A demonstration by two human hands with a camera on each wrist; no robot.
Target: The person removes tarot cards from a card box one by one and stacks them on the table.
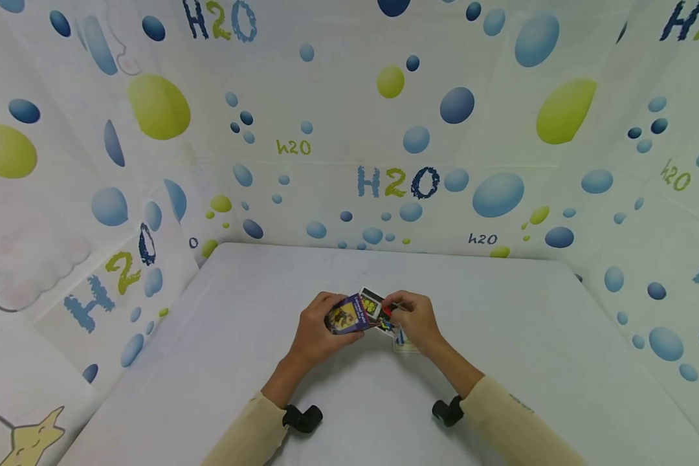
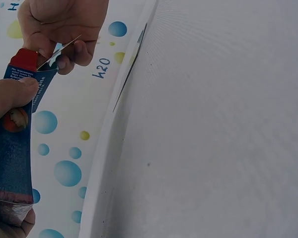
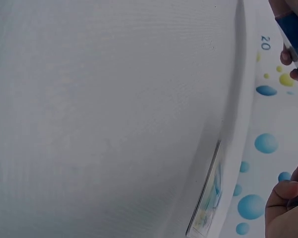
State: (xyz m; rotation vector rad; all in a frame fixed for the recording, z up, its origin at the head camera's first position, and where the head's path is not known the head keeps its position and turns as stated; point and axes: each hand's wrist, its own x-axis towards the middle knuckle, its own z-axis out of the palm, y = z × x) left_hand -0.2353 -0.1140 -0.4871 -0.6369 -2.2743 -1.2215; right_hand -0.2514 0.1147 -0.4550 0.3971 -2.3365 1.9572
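Observation:
My left hand (image 1: 317, 330) grips a small blue-purple card box (image 1: 347, 315) with a picture on its face, tilted above the table. In the left wrist view, the box's blue side (image 2: 12, 163) faces the camera and a red flap (image 2: 24, 60) stands at its upper end. At the box's right end, a bordered picture card (image 1: 373, 307) shows, with my right hand (image 1: 416, 320) pinching at it between thumb and fingers. Seen edge-on, a thin card (image 2: 65, 46) is at the right fingers. Below that hand, a pale card (image 1: 406, 343) lies on the table, partly hidden.
A white cloth covers the table (image 1: 239, 285). Behind and at both sides hang white sheets (image 1: 338, 84) printed with blue and green bubbles. Black devices (image 1: 304, 419) are strapped at both wrists, over the beige sleeves.

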